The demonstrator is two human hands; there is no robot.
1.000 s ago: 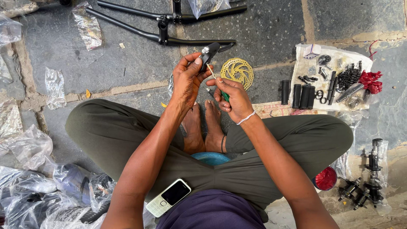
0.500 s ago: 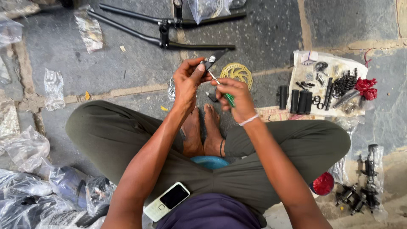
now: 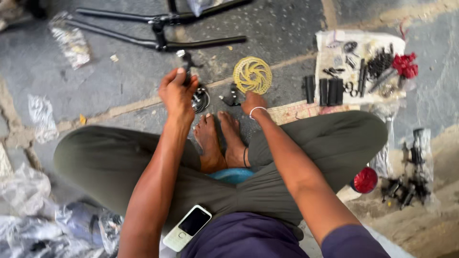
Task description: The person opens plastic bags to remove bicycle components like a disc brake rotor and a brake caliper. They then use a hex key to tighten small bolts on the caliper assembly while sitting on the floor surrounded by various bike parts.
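- Small black bicycle part point(image 3: 185, 61): held raised above the stone floor point(image 3: 95, 91), just ahead of the bare feet point(image 3: 220, 138); a coil of cable point(image 3: 201, 99) hangs below it.
- Left hand point(image 3: 178, 93): fingers point(image 3: 180, 72) closed around the part's lower end.
- Right hand point(image 3: 253, 102): lowered to the floor, touching or about to touch a dark small piece point(image 3: 232, 98) beside the gold slotted disc point(image 3: 252, 75); grip cannot be told, as the fingers are hidden.
- Step, as judged: fetching a piece or tool to fit to the held part.
- Next move calls for steadying the part while the right hand lifts the piece.
- Surroundings: black frame tubes point(image 3: 162, 28) beyond; cloth with loose parts point(image 3: 363, 67) to the right; phone point(image 3: 187, 227) on the lap.
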